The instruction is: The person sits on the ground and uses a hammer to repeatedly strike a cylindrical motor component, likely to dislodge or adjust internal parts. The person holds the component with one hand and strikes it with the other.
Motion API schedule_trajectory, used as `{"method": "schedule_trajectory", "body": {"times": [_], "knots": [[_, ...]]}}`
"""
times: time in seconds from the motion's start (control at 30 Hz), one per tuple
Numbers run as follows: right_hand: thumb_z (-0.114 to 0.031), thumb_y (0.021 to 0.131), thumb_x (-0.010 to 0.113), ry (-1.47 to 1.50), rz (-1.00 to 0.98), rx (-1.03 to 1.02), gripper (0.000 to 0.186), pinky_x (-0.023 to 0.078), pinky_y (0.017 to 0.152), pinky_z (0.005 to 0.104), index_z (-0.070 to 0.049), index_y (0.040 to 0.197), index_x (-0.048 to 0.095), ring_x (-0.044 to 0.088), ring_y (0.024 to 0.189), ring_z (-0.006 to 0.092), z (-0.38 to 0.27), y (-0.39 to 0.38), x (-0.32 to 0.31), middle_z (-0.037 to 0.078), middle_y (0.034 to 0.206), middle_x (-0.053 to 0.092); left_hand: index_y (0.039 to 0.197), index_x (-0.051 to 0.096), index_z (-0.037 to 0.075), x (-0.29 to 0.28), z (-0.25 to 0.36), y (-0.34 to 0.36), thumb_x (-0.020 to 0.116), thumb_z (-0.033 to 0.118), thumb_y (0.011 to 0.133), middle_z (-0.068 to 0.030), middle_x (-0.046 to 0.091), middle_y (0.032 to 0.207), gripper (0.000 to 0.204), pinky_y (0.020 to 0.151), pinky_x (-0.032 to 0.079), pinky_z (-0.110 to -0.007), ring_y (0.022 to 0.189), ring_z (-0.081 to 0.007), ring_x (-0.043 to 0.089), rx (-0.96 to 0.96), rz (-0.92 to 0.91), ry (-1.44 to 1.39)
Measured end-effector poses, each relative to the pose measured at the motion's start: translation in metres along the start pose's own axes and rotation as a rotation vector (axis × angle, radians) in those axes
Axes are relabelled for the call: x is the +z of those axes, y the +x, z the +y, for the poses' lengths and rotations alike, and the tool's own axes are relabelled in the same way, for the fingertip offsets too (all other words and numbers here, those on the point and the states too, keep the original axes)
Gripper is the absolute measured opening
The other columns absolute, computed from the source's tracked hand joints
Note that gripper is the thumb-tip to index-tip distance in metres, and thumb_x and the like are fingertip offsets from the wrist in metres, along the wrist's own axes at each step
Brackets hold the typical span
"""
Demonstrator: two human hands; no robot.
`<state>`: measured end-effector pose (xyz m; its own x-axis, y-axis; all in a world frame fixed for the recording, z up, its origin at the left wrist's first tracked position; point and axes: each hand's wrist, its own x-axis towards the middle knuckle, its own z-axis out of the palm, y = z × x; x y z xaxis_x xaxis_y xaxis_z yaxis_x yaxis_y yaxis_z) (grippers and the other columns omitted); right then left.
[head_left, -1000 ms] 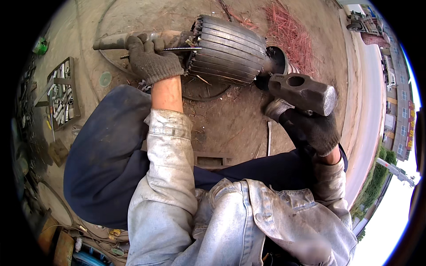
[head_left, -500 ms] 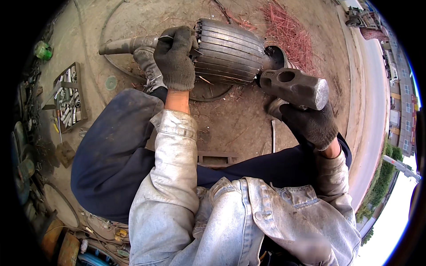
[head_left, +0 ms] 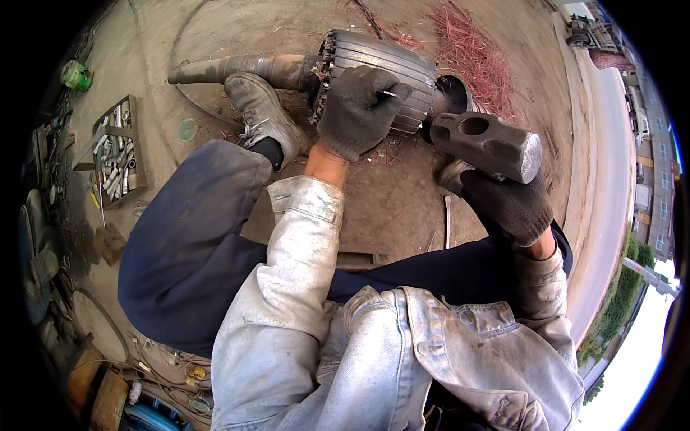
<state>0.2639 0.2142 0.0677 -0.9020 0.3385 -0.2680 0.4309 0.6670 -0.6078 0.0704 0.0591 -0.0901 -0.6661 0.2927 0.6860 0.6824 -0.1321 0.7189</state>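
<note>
A slotted cylindrical motor rotor [head_left: 388, 57] lies crosswise on the dirt, its tapered shaft [head_left: 237, 70] pointing left. My gloved left hand [head_left: 357, 115] is closed in front of the slotted body, with a thin metal piece [head_left: 388, 94] showing at the fingers; most of that piece is hidden. My gloved right hand [head_left: 509, 205] is closed under the heavy hammer [head_left: 485, 144], whose steel head shows a round hole and a worn, shiny face. The hammer's handle is mostly out of sight. The head sits just right of the rotor's right end.
My shoe [head_left: 266, 118] is beside the shaft. A tangle of red wire [head_left: 471, 61] lies beyond the rotor. At left are a metal box [head_left: 140, 161] of sockets and tools, and a green container [head_left: 75, 75]. A flat bar [head_left: 448, 223] lies near my right leg.
My left hand has moved right and slightly down, from the rotor's left end to in front of its slotted body, still closed on the thin metal piece. My right hand and hammer are nearly still.
</note>
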Motion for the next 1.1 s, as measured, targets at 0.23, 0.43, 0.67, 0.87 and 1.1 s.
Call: {"method": "schedule_trajectory", "body": {"times": [0.23, 0.43, 0.67, 0.87, 1.1], "knots": [[-0.006, 0.084, 0.081, 0.029, -0.004, -0.18, 0.041, 0.058, 0.083, 0.0329, -0.002, 0.123, 0.068, 0.072, 0.096, 0.0164, -0.015, -0.01, 0.023, 0.008, 0.107, 0.075, 0.086, 0.069, 0.006, -0.016, -0.004, -0.013, 0.08, 0.012, 0.087, -0.013, 0.068, 0.076, 0.012, 0.063, 0.053, -0.04, 0.069, -0.0316, 0.067, 0.087, 0.04, 0.05], [-0.009, 0.079, 0.083, -0.15, -0.051, -0.135, 0.029, 0.057, 0.086, 0.0381, -0.01, 0.107, 0.076, 0.07, 0.103, 0.0258, -0.042, -0.011, 0.036, 0.009, 0.111, 0.072, 0.087, 0.067, 0.008, -0.029, -0.009, -0.019, 0.08, 0.014, 0.087, -0.0137, 0.065, 0.072, 0.014, 0.061, 0.051, -0.043, 0.066, -0.0346, 0.064, -0.127, 0.245, -0.011], [-0.011, 0.079, 0.083, -0.264, 0.084, -0.235, 0.026, 0.056, 0.089, 0.0399, -0.008, 0.105, 0.078, 0.07, 0.106, 0.0279, -0.051, -0.009, 0.059, 0.011, 0.11, 0.072, 0.089, 0.068, 0.01, -0.034, -0.009, -0.032, 0.08, 0.016, 0.083, -0.0104, 0.064, 0.072, 0.015, 0.063, 0.05, -0.047, 0.066, -0.0356, 0.062, 0.084, 0.18, 0.092], [-0.009, 0.08, 0.084, -0.309, 0.069, -0.231, 0.028, 0.056, 0.087, 0.0377, -0.009, 0.107, 0.078, 0.07, 0.104, 0.0275, -0.033, -0.002, 0.064, 0.01, 0.114, 0.071, 0.091, 0.069, 0.011, -0.037, -0.03, -0.031, 0.08, 0.014, 0.08, -0.0111, 0.068, 0.076, 0.016, 0.065, 0.052, -0.046, 0.07, -0.0361, 0.066, 0.032, 0.223, 0.125], [-0.009, 0.081, 0.084, -0.41, 0.04, -0.227, 0.024, 0.056, 0.083, 0.0373, -0.01, 0.104, 0.079, 0.07, 0.1, 0.026, -0.035, 0.003, 0.06, 0.009, 0.11, 0.071, 0.085, 0.063, 0.013, -0.028, -0.034, -0.024, 0.079, 0.017, 0.077, -0.0114, 0.064, 0.067, 0.018, 0.059, 0.051, -0.047, 0.063, -0.0359, 0.065, 0.065, 0.295, 0.081]]}}
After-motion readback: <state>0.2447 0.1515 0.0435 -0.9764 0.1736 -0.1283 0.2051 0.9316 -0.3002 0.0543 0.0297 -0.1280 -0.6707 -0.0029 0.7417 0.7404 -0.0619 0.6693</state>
